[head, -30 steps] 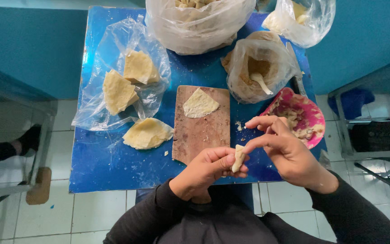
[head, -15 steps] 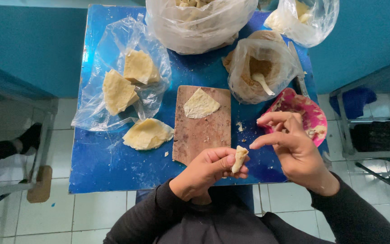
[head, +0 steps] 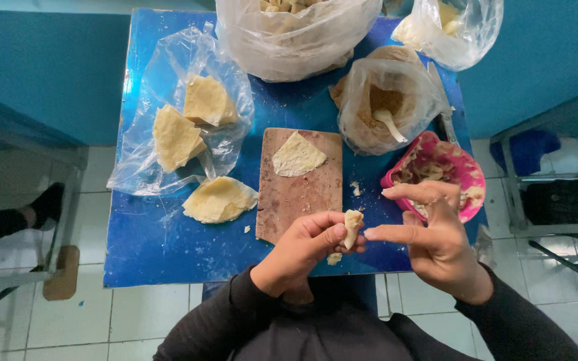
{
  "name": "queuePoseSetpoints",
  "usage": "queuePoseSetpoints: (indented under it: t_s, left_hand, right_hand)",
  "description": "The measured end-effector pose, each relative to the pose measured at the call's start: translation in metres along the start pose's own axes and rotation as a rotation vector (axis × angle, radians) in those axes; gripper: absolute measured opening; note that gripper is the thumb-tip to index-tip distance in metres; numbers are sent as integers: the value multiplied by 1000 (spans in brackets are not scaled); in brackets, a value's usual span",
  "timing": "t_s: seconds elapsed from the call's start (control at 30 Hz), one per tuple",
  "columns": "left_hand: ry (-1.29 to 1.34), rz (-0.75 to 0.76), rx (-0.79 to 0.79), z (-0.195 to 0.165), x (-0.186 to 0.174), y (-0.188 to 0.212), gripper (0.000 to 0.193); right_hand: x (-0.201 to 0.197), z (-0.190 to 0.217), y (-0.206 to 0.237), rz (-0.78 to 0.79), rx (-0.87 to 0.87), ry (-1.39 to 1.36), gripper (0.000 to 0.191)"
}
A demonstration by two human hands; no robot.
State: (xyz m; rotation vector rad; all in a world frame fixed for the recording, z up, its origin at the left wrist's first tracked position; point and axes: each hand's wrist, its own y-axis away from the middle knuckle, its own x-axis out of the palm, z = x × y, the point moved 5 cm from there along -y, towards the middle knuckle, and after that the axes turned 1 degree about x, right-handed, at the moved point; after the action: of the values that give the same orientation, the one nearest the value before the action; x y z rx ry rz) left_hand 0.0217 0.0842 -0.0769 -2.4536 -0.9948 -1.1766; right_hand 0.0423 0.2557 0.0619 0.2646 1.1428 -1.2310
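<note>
left hand pinching folded dough piece between thumb and fingertips, held upright over near end of wooden board. right hand just right of it, fingers spread, empty, index pointing at dough. pink bowl behind.

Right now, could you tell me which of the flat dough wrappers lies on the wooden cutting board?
The pale triangular wrapper near the board's far end; the other three lie left of it, on the clear plastic bag or the blue table.
</note>
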Motion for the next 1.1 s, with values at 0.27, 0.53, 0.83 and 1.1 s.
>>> queuePoseSetpoints:
  t_s: [0.27,0.53,0.83,1.1]
  left_hand:
    - [-52,-57,-46,-16,7,2,36]
    - [-755,-219,334,-158,4,-32,25]
    - [-1415,-462,1026,-316,12,-133,30]
    - [-1703,-433,602,-209,-21,-49,8]
  right_hand:
    - [2,-3,8,-135,-81,347,68]
    - [-15,-18,-2,-190,47,300,52]
    - [-18,-32,-31,-156,131,371,35]
    - [11,-26,-41,-27,219,105,33]
